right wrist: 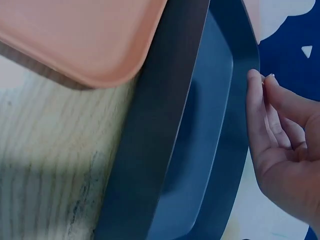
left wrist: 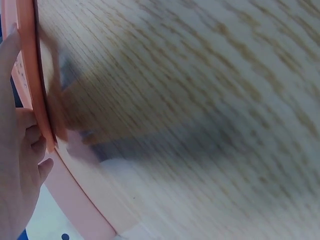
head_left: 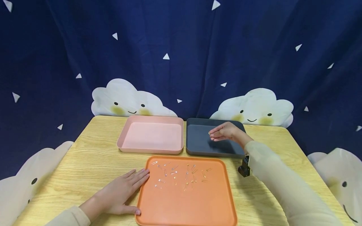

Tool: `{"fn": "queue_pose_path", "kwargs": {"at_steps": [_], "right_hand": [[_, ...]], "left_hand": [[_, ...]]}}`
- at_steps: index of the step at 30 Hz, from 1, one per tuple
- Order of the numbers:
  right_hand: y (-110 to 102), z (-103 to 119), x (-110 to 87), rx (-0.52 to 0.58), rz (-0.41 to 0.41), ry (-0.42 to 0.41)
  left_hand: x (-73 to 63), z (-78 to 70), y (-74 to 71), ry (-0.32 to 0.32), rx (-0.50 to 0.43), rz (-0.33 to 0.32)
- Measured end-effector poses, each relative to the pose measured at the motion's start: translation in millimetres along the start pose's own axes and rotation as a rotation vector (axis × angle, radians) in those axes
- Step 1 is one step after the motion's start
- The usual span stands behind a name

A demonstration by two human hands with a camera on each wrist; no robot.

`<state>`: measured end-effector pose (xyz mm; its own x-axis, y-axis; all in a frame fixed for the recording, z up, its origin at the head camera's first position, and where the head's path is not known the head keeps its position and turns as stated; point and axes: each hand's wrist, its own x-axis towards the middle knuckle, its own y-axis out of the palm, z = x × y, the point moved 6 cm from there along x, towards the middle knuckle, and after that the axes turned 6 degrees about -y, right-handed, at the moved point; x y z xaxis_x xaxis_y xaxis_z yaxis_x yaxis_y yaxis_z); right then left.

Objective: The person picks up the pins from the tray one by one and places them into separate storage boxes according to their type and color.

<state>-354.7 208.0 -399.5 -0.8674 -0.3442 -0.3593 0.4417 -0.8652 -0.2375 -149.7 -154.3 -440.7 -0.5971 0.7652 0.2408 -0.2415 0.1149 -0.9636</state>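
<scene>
My right hand is over the dark grey tray, pinching a small gold safety pin between thumb and fingertips. Only a glint of the pin shows in the right wrist view, where thumb and forefinger meet. My left hand rests at the left rim of the orange tray, fingers straight and touching the edge. On the orange tray several safety pins lie scattered across its upper half, silver ones mostly to the left and gold ones mostly to the right.
A pink tray stands at the back left, beside the dark grey one. All three trays sit on a wood-grain table. Behind the table hangs a dark blue curtain with white clouds and triangles.
</scene>
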Motion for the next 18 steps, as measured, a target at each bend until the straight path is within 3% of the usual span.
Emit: {"fn": "queue_pose_path", "kwargs": {"at_steps": [11, 18], "right_hand": [[-12, 8, 12.5, -0.082, -0.018, -0.003], [-17, 11, 16.1, -0.32, -0.013, -0.024]], "left_hand": [[-0.4, -0.1, -0.8, 0.0, 0.0, -0.014], [0.7, 0.3, -1.7, -0.008, -0.003, 0.008]]}}
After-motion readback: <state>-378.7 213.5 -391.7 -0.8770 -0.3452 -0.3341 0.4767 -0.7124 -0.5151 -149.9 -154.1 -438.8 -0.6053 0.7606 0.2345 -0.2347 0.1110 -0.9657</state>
